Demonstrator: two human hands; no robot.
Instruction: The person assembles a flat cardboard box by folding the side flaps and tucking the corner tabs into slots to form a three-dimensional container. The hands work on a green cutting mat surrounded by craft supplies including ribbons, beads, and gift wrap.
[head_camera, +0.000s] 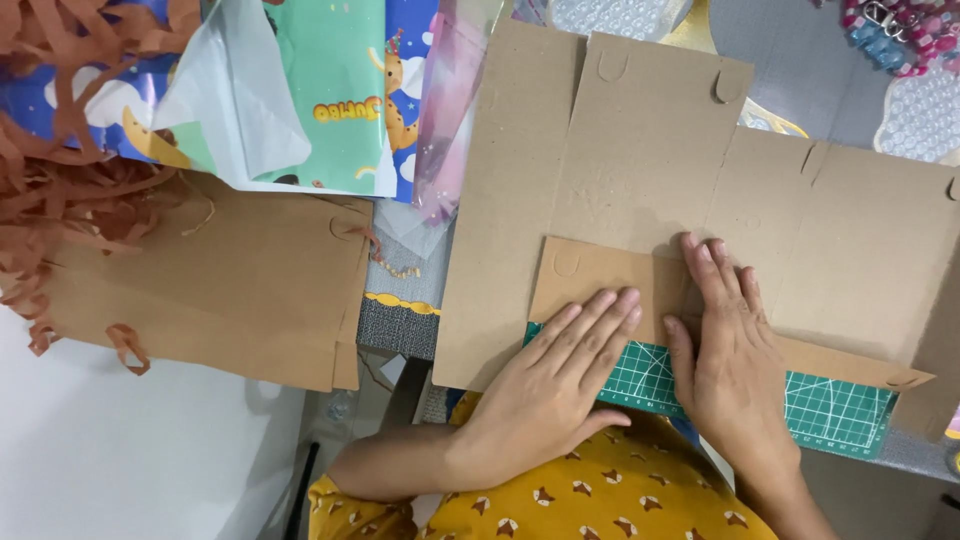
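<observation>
A flat brown cardboard box blank (640, 170) lies unfolded over a green cutting mat (840, 410). Its near flap (590, 275) is folded over onto the sheet. My left hand (550, 385) lies flat, fingers together, pressing on that flap's left part. Beside it, my right hand (725, 355) presses flat along the fold with its fingers pointing away from me. Neither hand holds anything; both rest palm-down on the cardboard.
A second folded cardboard piece (230, 290) lies to the left, with brown shredded paper (50, 150) over it. Colourful wrapping sheets (330, 90) sit at the back left. Bubble wrap (925, 115) and pink beads (895, 30) are at the back right.
</observation>
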